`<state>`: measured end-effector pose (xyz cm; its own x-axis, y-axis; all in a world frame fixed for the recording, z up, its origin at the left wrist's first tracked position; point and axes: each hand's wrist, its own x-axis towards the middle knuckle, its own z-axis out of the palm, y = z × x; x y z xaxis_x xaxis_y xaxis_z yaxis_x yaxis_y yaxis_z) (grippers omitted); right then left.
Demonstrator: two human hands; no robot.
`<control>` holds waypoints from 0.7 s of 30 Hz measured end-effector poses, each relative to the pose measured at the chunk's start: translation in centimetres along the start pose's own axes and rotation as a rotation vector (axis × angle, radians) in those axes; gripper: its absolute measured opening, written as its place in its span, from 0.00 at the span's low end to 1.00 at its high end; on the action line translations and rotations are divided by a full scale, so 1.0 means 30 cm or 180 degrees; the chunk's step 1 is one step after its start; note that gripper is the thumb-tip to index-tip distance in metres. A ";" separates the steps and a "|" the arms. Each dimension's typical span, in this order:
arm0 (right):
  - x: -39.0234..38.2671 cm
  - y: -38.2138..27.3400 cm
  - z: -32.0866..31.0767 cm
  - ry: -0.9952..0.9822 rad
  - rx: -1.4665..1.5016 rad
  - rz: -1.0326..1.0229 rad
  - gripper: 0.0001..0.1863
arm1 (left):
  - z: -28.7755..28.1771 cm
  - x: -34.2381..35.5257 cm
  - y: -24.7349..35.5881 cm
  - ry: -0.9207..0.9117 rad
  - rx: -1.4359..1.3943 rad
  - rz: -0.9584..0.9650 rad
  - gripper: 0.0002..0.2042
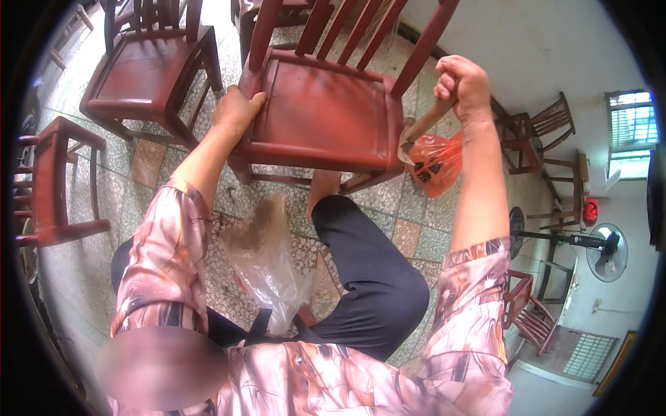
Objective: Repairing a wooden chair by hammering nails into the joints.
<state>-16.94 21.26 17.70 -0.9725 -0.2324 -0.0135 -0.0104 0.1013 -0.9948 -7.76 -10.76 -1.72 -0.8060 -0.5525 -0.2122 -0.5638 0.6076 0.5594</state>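
Observation:
A red-brown wooden chair [319,111] with a slatted back stands in front of me, its seat facing up. My left hand [236,111] is closed on the seat's left edge, the thumb lying on top and the other fingers partly hidden. Raised beyond the seat's right side, my right hand [463,87] is a fist around the wooden handle of a hammer [429,119]. Its head points down beside the chair's right edge; I cannot tell whether they touch. Just behind the hammer head is a red plastic bag [440,170] with dark contents not clearly seen.
A clear plastic bag [267,256] with brownish contents lies between my legs on the tiled floor [416,239]. Another wooden chair [149,73] stands at the far left, and one more [62,184] nearer. Along the right wall are several chairs and a standing fan [607,252].

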 end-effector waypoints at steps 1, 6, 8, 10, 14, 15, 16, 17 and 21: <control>-0.003 0.021 0.015 0.0083 -0.0118 -0.0020 0.08 | -0.004 -0.008 0.009 -0.0002 0.0017 -0.0105 0.35; -0.216 0.062 -0.041 0.0249 -0.0029 -0.0266 0.08 | 0.009 -0.106 0.016 -0.0127 0.0068 -0.0071 0.34; -0.325 0.069 -0.037 0.0177 0.0024 -0.0689 0.07 | -0.013 -0.101 -0.005 -0.0047 0.0126 -0.0140 0.34; -0.507 0.108 0.028 0.0178 -0.0471 -0.1244 0.07 | -0.021 -0.100 -0.020 -0.0019 0.0178 -0.0193 0.34; -0.744 0.211 0.056 0.0251 -0.0902 -0.1941 0.06 | -0.025 -0.109 0.015 -0.0058 0.0136 -0.0161 0.34; -0.777 0.227 0.061 0.0276 -0.1130 -0.2103 0.04 | -0.030 -0.116 0.034 -0.0075 0.0157 -0.0120 0.34; -0.788 0.233 0.062 0.0301 -0.1356 -0.2267 0.03 | -0.026 -0.117 0.041 -0.0067 0.0143 -0.0092 0.33; -0.773 0.227 0.057 0.0283 -0.1346 -0.2271 0.03 | -0.020 -0.118 0.040 -0.0056 0.0141 -0.0109 0.33; -0.757 0.188 0.078 0.0309 -0.0830 -0.1631 0.03 | -0.014 -0.108 0.007 -0.0006 0.0111 -0.0145 0.33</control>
<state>5.62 24.86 12.16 -0.8451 -0.2260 0.4845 -0.5302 0.2371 -0.8141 -5.20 -9.08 -0.57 -0.7796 -0.5790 -0.2385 -0.6059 0.6014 0.5208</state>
